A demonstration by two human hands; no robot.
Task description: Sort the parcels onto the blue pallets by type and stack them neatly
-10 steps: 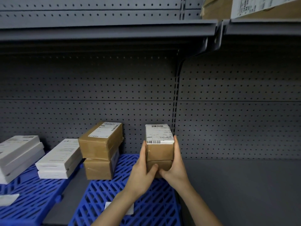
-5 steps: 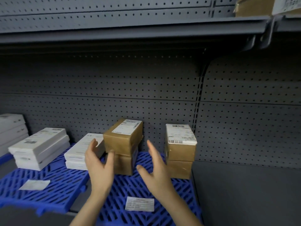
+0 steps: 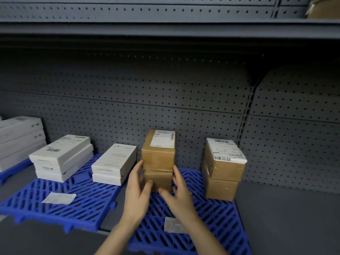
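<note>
We see a dark grey metal back wall full of little round holes [image 3: 165, 107]. A flat grey metal shelf floor [image 3: 287, 218] lies at the bottom. Above us hangs a long grey metal upper shelf [image 3: 165, 28]. A dark slotted post [image 3: 247, 115] runs up the wall. The light is dim, and darkest under the upper shelf.

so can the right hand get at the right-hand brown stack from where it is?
Probably yes. The right hand is open at the middle brown stack, and only bare blue pallet lies between it and the right brown stack; nothing blocks that gap.
</note>
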